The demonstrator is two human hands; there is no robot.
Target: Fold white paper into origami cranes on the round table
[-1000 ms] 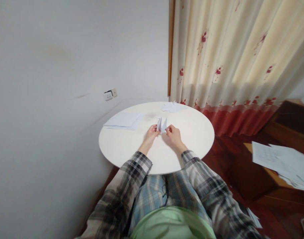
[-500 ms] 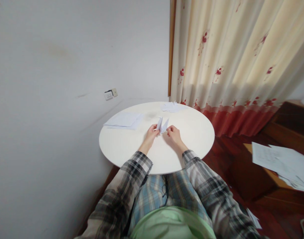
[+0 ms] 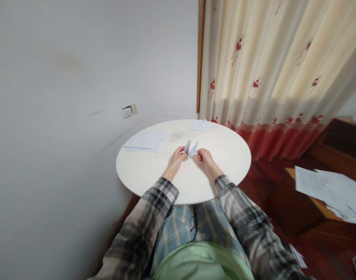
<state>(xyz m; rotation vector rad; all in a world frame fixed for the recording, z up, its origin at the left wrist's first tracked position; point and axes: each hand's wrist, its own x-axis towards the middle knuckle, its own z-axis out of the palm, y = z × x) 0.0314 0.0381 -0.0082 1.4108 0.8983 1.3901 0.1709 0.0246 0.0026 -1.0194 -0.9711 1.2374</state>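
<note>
**Round table station — paper flaps being drawn apart**

White round table [image 3: 154, 177] is standing against a pale wall, with a flowered curtain [image 3: 277, 70] hanging behind its far right edge. The person is sitting at the near rim, both plaid sleeves reaching in over the tabletop.

Left hand [image 3: 177, 156] is pinching the left side of a small folded paper piece [image 3: 191, 148], fingers closed on its lower edge. Right hand [image 3: 205, 157] is pinching the right side in the same way. The piece is being held just above the middle of the table, between the two hands, with its two pointed flaps sticking up.

Change noted against the earlier frames: the two flaps were standing close and nearly parallel; now the right flap is leaning outward and the gap between the points is widening. The right hand is sitting slightly further to the right, while the left hand is holding its place. Judged from this, the fold is being opened out sideways — a shaping step on an already well-folded piece, not a fresh crease.

Unchanged: a stack of flat sheets [image 3: 145, 141] is lying at the left of the table, well apart from the hands, and a few loose paper pieces [image 3: 201, 125] are lying at the far edge.
</note>
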